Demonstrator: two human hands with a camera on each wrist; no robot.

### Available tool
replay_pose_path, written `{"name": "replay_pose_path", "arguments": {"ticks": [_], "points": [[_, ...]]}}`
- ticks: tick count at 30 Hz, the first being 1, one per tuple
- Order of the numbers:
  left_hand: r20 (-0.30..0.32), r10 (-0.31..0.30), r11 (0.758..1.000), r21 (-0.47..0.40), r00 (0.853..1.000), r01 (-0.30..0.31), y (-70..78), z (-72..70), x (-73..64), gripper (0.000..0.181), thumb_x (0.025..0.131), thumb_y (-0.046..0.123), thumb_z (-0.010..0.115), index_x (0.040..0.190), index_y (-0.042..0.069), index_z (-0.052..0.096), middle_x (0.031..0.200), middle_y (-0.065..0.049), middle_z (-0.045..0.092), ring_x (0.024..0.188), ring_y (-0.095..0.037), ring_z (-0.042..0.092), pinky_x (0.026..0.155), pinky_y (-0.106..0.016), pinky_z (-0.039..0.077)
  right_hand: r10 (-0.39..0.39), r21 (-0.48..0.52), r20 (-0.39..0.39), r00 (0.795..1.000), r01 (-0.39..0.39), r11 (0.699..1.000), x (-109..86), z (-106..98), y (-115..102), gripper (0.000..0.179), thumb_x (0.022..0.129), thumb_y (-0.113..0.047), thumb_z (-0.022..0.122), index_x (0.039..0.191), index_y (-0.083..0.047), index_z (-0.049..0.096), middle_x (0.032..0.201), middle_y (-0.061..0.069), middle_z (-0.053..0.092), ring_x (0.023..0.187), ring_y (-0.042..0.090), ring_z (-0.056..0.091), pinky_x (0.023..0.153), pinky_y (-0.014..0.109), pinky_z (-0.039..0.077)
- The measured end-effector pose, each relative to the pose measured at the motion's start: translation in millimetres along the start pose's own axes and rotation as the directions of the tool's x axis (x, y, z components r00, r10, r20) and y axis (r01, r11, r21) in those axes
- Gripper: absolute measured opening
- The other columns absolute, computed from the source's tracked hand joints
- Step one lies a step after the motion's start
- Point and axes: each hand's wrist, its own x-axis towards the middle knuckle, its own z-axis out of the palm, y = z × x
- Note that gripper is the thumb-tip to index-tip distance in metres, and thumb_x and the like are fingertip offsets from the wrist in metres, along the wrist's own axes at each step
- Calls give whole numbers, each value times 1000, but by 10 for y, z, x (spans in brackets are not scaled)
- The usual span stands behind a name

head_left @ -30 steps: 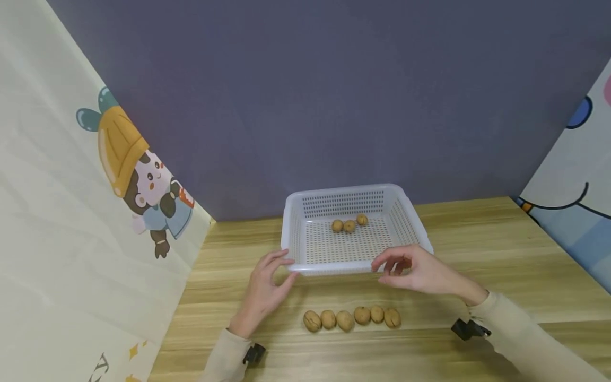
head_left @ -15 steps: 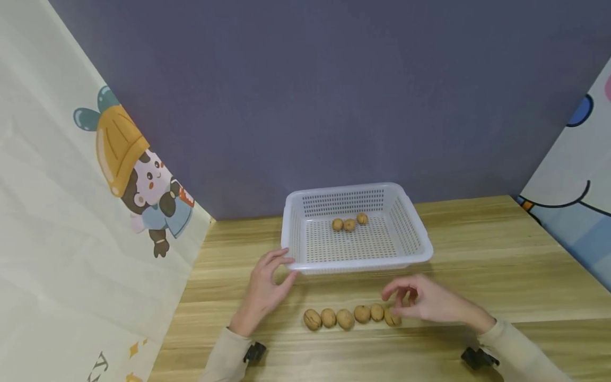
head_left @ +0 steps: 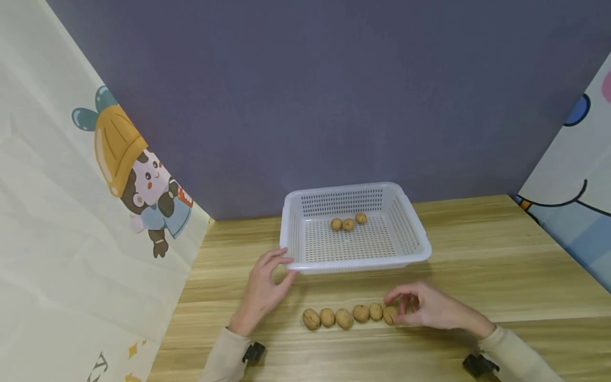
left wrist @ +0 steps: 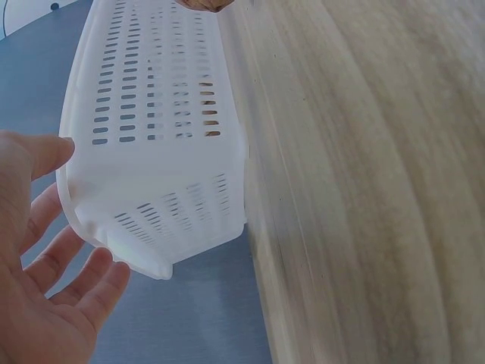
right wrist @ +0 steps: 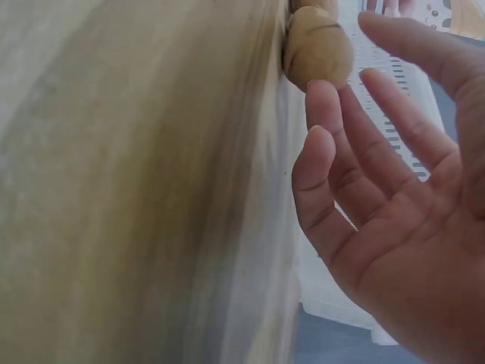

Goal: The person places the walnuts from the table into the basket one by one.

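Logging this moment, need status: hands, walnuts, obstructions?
Left hand touching basket at near-left corner. Right hand at row's rightmost walnut, grip unclear. Six walnuts in row, three walnuts inside basket. No obstruction visible.

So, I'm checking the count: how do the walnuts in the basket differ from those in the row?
Number: the basket walnuts are three, the row walnuts six. Place: basket walnuts sit inside the basket; row walnuts lie on the table. Layout: one of the basket walnuts sits farther back; row walnuts form a rough line. All are brown and roundish.
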Motion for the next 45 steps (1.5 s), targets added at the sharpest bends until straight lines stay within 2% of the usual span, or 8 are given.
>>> {"name": "replay_pose_path", "arguments": {"ticks": [9,14,17,23,29,37,42,45], "points": [[-7,12,1000,7,1000,-12,-31,9,-9,29,84,16,90,110,11,78,138,-10,72,130,-34,66,115,-55,53,-5,-25,8,1000,5,1000,6,28,53,34,92,-18,84,123,-11,74,90,-8,75,74,0,66,51,20,52],[-7,19,1000,-3,1000,-19,-27,3,-2,28,84,15,89,110,9,78,137,-12,72,129,-35,66,115,-56,53,-17,-15,17,1000,17,1000,10,28,65,31,91,-17,84,121,-12,74,103,0,76,79,1,68,56,22,56],[-3,13,1000,-7,1000,-13,-18,-2,0,28,84,15,89,110,9,78,137,-12,72,129,-35,66,115,-56,53,-14,-26,3,1000,14,1000,3,3,31,31,90,-18,85,119,-12,74,105,1,76,82,2,68,62,23,60],[-9,21,1000,6,1000,-21,-19,2,-4,28,84,14,89,109,10,78,136,-12,72,128,-34,67,113,-57,54,-21,-63,-55,998,18,998,9,-140,-103,32,92,-20,84,121,-12,73,100,-2,75,86,4,69,72,25,64],[2,0,1000,1,1000,0,-22,1,4,29,85,17,89,111,10,78,138,-10,72,130,-34,66,116,-53,53,-56,47,-44,997,58,997,53,-325,-275,35,93,-11,81,125,-3,71,107,6,75,91,9,72,78,28,67],[11,-6,1000,-8,1000,7,-16,-6,9,29,85,15,90,111,11,78,139,-10,71,131,-34,65,116,-55,52,-86,135,-29,996,89,987,186,-554,-563,32,94,3,76,125,1,69,102,2,77,90,6,74,76,30,68],[27,-30,999,-12,999,30,1,-12,11,29,86,16,89,112,11,78,140,-10,70,133,-34,64,117,-56,51,-76,122,-31,997,79,989,298,-680,-724,32,95,2,74,126,5,68,103,-1,78,93,7,75,78,30,68],[28,-31,999,-14,999,31,4,-9,10,30,86,15,89,113,11,78,141,-10,70,133,-34,64,117,-57,51,-69,92,-42,997,72,993,387,-761,-791,33,95,0,75,127,6,68,105,2,78,95,8,75,78,29,67]]}}
